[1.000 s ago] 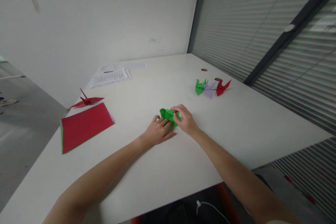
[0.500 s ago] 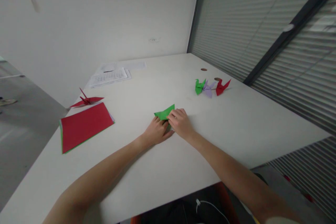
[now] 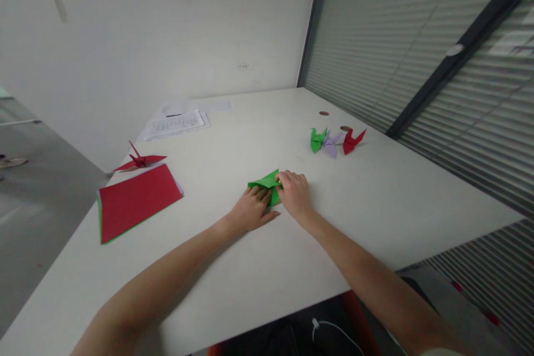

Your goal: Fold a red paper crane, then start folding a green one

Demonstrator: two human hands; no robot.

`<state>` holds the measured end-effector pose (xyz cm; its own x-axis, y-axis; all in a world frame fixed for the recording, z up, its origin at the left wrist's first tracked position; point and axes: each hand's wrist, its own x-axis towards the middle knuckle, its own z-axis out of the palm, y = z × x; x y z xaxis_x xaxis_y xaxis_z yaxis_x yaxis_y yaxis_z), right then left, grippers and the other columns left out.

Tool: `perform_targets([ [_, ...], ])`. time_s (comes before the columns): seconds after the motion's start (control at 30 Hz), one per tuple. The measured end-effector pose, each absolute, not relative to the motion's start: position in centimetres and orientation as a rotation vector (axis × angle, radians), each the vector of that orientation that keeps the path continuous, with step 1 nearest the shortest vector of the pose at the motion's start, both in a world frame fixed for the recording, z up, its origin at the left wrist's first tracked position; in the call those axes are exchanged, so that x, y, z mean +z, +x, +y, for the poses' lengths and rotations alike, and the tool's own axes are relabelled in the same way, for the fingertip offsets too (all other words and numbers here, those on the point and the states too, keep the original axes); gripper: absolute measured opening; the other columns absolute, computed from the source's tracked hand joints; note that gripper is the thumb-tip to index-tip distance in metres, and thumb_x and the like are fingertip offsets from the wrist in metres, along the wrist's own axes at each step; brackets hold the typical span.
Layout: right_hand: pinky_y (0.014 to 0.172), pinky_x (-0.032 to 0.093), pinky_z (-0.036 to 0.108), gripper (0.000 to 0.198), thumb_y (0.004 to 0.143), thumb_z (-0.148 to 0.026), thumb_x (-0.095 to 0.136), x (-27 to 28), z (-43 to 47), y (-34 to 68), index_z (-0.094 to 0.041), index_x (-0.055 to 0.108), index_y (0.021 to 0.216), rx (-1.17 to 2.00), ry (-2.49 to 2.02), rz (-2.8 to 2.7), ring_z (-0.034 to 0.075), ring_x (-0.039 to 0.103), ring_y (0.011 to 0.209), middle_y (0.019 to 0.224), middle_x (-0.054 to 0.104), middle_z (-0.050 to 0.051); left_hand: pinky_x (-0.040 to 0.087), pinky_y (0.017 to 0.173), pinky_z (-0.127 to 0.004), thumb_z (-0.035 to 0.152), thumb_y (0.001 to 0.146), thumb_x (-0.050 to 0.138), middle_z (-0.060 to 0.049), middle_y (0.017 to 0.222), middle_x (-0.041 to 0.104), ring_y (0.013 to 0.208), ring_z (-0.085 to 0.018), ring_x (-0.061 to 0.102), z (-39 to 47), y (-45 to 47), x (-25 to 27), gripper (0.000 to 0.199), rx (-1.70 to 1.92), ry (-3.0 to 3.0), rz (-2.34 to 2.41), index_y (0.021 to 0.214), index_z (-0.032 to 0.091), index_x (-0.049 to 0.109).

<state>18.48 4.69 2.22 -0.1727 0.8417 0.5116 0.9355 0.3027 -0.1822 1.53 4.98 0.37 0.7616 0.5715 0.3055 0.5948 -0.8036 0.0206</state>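
A partly folded sheet of green origami paper [image 3: 267,180] lies on the white table in front of me, with one flap raised. My left hand [image 3: 251,208] rests flat on its lower left part, fingers stretched over the paper and the thumb pointing right. At the right edge, my right hand [image 3: 294,192] pinches the raised flap between thumb and fingers. The paper's underside and part of its lower layer are covered by my fingers.
Folded cranes in green [image 3: 317,140], lilac [image 3: 332,144] and red [image 3: 354,141] stand at the back right. To the left, another red crane [image 3: 141,161] sits behind a stack of coloured paper [image 3: 139,201]. Written sheets [image 3: 177,124] lie near the wall.
My right hand has moved slightly right, drawing the flap with it. More of the green paper's lower layer now shows between my hands. My left hand has stayed nearly in place.
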Motion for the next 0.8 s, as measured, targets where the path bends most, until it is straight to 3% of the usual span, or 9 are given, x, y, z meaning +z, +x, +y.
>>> perform_targets([
  [0.13, 0.07, 0.037, 0.031, 0.012, 0.083, -0.011, 0.052, 1.8, 5.7, 19.3, -0.022, 0.057, 0.086, -0.003, -1.57, -1.854, 0.021, 0.057, 0.08, 0.085, 0.063, 0.004, 0.049, 0.087, -0.044, 0.05, 0.096, 0.043, -0.021, 0.118, 0.064, 0.103, -0.031, 0.061, 4.7, 1.8, 0.4, 0.052, -0.523, -2.863, -0.844, 0.12, 0.006, 0.058],
  [0.3, 0.071, 0.045, 0.032, 0.012, 0.076, -0.014, 0.054, 1.0, 7.3, 20.9, -0.022, 0.06, 0.083, 0.27, -1.377, -1.693, 0.02, 0.057, 0.079, 0.085, 0.059, 0.004, 0.052, 0.085, -0.041, 0.028, 0.097, 0.045, -0.016, 0.104, 0.069, 0.094, -0.026, 0.065, 4.7, 2.0, -0.1, 0.029, -0.583, -2.906, -0.741, 0.112, 0.009, 0.06],
  [0.4, 0.072, 0.048, 0.032, 0.028, 0.074, -0.013, 0.052, 1.0, 7.7, 21.4, -0.022, 0.066, 0.097, 0.415, -1.241, -1.697, 0.019, 0.058, 0.084, 0.098, 0.06, 0.006, 0.053, 0.085, -0.039, 0.016, 0.095, 0.043, -0.013, 0.101, 0.069, 0.093, -0.023, 0.066, 5.0, 1.8, -0.4, 0.026, -0.66, -2.941, -0.774, 0.115, 0.011, 0.058],
  [0.5, 0.084, 0.049, 0.037, 0.047, 0.071, -0.009, 0.049, 1.3, 7.6, 21.6, -0.024, 0.065, 0.113, 0.491, -1.119, -1.764, 0.02, 0.059, 0.096, 0.108, 0.063, 0.006, 0.053, 0.086, -0.038, 0.008, 0.087, 0.046, -0.012, 0.1, 0.068, 0.095, -0.023, 0.065, 5.3, 1.4, -0.3, 0.035, -0.7, -2.961, -0.908, 0.121, 0.012, 0.054],
  [0.63, 0.101, 0.043, 0.043, 0.059, 0.076, -0.01, 0.051, 1.7, 7.0, 21.7, -0.027, 0.054, 0.133, 0.687, -0.97, -1.916, 0.021, 0.056, 0.116, 0.122, 0.063, 0.006, 0.053, 0.084, -0.04, 0.018, 0.083, 0.054, -0.012, 0.096, 0.066, 0.089, -0.025, 0.063, 5.3, 1.3, 0.4, 0.034, -0.702, -2.943, -1.049, 0.117, 0.012, 0.056],
  [0.8, 0.112, 0.032, 0.051, 0.075, 0.079, -0.04, 0.071, 2.2, 6.3, 21.9, -0.029, 0.039, 0.146, 0.857, -0.942, -2.15, 0.027, 0.047, 0.131, 0.141, 0.053, 0.01, 0.05, 0.085, -0.043, 0.035, 0.088, 0.055, -0.013, 0.093, 0.066, 0.092, -0.027, 0.063, 5.3, 1.3, 0.2, 0.023, -0.721, -2.946, -1.019, 0.093, 0.015, 0.064],
])
